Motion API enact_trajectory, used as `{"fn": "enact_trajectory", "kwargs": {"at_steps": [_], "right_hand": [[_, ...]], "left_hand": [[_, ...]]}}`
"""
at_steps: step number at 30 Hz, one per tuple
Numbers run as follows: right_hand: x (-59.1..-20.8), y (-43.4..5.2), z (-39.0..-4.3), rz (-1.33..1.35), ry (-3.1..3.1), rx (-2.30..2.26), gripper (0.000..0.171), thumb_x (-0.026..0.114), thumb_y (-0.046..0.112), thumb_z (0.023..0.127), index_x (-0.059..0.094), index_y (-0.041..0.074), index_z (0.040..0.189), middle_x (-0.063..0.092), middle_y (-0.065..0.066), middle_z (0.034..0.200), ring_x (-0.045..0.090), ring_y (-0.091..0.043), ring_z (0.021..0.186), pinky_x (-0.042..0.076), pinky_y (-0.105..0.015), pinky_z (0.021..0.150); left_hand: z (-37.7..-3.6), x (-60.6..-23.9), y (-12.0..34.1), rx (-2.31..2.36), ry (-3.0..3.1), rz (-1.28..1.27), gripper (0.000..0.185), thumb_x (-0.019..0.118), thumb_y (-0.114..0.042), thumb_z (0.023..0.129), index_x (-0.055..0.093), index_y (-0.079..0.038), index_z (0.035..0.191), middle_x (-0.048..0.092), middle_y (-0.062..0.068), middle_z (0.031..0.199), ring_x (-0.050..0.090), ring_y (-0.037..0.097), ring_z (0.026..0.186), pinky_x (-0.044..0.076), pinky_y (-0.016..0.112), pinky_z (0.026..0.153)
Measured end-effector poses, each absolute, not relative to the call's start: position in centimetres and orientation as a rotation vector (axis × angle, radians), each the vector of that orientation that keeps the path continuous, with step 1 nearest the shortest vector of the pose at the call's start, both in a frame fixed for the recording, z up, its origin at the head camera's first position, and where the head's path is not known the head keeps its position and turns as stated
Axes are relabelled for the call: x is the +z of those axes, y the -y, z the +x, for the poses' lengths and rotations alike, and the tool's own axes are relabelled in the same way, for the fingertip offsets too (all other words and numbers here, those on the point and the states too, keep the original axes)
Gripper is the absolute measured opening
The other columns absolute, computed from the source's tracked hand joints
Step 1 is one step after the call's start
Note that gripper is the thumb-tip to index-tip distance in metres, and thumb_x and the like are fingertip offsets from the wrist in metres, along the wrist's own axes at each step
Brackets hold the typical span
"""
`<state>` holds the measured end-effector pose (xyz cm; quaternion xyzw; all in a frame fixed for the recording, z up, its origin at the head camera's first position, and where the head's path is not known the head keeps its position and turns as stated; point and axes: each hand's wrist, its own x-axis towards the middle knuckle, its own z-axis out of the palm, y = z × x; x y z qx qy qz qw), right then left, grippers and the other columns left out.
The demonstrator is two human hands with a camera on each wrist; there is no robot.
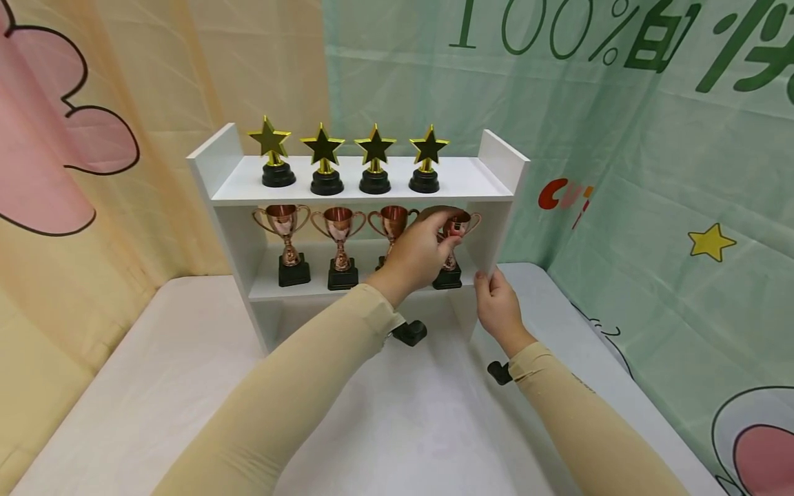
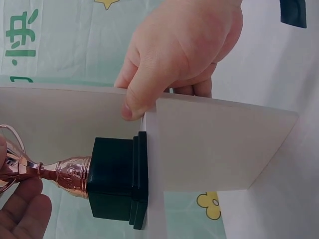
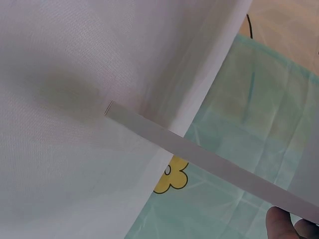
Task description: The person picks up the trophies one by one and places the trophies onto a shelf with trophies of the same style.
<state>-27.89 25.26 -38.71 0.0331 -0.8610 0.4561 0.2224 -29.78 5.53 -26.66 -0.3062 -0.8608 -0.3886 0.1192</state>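
I see the copper trophy at the right end of the middle shelf, center frame, its cup inside the left hand, whose fingers curl round it, forearm reaching up from lower left. The right hand pinches the shelf's right side panel, thumb in front; its other fingers look curled behind, I think.
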Motion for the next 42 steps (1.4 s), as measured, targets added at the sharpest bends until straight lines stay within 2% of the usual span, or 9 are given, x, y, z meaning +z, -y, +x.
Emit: {"fn": "enact_trajectory", "kwargs": {"at_steps": [7, 13, 17, 21, 26, 30, 35, 38, 42], "right_hand": [[-38.75, -25.25, -27.87, 0.075, 2.387, 1.248, 0.048, 0.041, 0.031, 0.114, 0.048, 0.005, 0.155, 0.067, -0.023, 0.129, 0.052, -0.031, 0.093, 0.043, -0.042, 0.082], [-38.77, -25.17, -27.79, 0.079, 2.377, 1.251, 0.047, 0.043, 0.03, 0.114, 0.05, 0.005, 0.153, 0.057, -0.018, 0.093, 0.043, -0.025, 0.074, 0.038, -0.036, 0.066], [-38.8, -25.19, -27.67, 0.096, 2.376, 1.267, 0.047, 0.043, 0.03, 0.114, 0.048, 0.006, 0.155, 0.054, -0.014, 0.091, 0.039, -0.023, 0.071, 0.036, -0.035, 0.062], [-38.85, -25.24, -27.6, 0.112, 2.378, 1.272, 0.048, 0.042, 0.031, 0.115, 0.046, 0.007, 0.156, 0.061, -0.018, 0.101, 0.04, -0.024, 0.073, 0.037, -0.035, 0.064], [-38.93, -25.3, -27.81, 0.113, 2.364, 1.246, 0.044, 0.043, 0.029, 0.114, 0.052, 0.007, 0.152, 0.055, -0.012, 0.085, 0.039, -0.015, 0.064, 0.036, -0.033, 0.061], [-38.92, -25.32, -27.91, 0.114, 2.359, 1.245, 0.042, 0.043, 0.029, 0.114, 0.055, 0.006, 0.148, 0.04, -0.003, 0.075, 0.033, -0.008, 0.057, 0.033, -0.031, 0.056], [-38.92, -25.31, -27.93, 0.11, 2.359, 1.25, 0.043, 0.042, 0.029, 0.114, 0.054, 0.005, 0.148, 0.047, -0.009, 0.081, 0.037, -0.013, 0.063, 0.035, -0.032, 0.059], [-38.93, -25.26, -27.93, 0.104, 2.364, 1.247, 0.044, 0.042, 0.03, 0.115, 0.053, 0.005, 0.15, 0.062, -0.018, 0.099, 0.044, -0.02, 0.074, 0.039, -0.034, 0.066], [-38.9, -25.2, -27.89, 0.098, 2.374, 1.248, 0.046, 0.042, 0.03, 0.115, 0.05, 0.005, 0.152, 0.067, -0.022, 0.124, 0.047, -0.027, 0.083, 0.04, -0.036, 0.071]], "left_hand": [[-29.81, -26.69, -5.54, -1.142, 2.483, -0.924, 0.044, 0.059, -0.028, 0.108, 0.053, -0.02, 0.151, 0.06, 0.003, 0.143, 0.065, 0.018, 0.113, 0.056, 0.037, 0.098], [-29.86, -26.77, -5.73, -1.152, 2.458, -0.956, 0.04, 0.06, -0.025, 0.108, 0.057, -0.021, 0.148, 0.055, 0.004, 0.142, 0.064, 0.016, 0.105, 0.056, 0.03, 0.089], [-29.88, -26.83, -5.84, -1.165, 2.442, -0.976, 0.04, 0.06, -0.022, 0.108, 0.058, -0.021, 0.147, 0.054, 0.005, 0.142, 0.063, 0.016, 0.103, 0.055, 0.028, 0.086], [-29.94, -26.86, -5.9, -1.166, 2.447, -0.972, 0.04, 0.059, -0.022, 0.108, 0.057, -0.021, 0.148, 0.052, 0.005, 0.146, 0.063, 0.016, 0.105, 0.055, 0.029, 0.089], [-30.13, -26.89, -6.03, -1.135, 2.446, -0.958, 0.04, 0.058, -0.024, 0.109, 0.057, -0.022, 0.149, 0.051, 0.004, 0.151, 0.062, 0.016, 0.117, 0.054, 0.034, 0.101], [-30.22, -26.9, -6.1, -1.133, 2.462, -0.937, 0.041, 0.057, -0.026, 0.109, 0.057, -0.024, 0.15, 0.05, 0.003, 0.153, 0.061, 0.017, 0.121, 0.053, 0.036, 0.104], [-30.27, -26.79, -6.22, -1.127, 2.486, -0.914, 0.045, 0.056, -0.029, 0.109, 0.051, -0.025, 0.154, 0.048, 0.005, 0.157, 0.06, 0.02, 0.129, 0.052, 0.039, 0.107], [-30.36, -26.76, -6.33, -1.11, 2.483, -0.915, 0.048, 0.056, -0.03, 0.109, 0.049, -0.024, 0.156, 0.047, 0.006, 0.158, 0.057, 0.021, 0.136, 0.05, 0.04, 0.112], [-30.45, -26.77, -6.36, -1.113, 2.478, -0.915, 0.048, 0.057, -0.028, 0.109, 0.05, -0.023, 0.156, 0.047, 0.006, 0.158, 0.053, 0.019, 0.141, 0.048, 0.039, 0.116]]}}
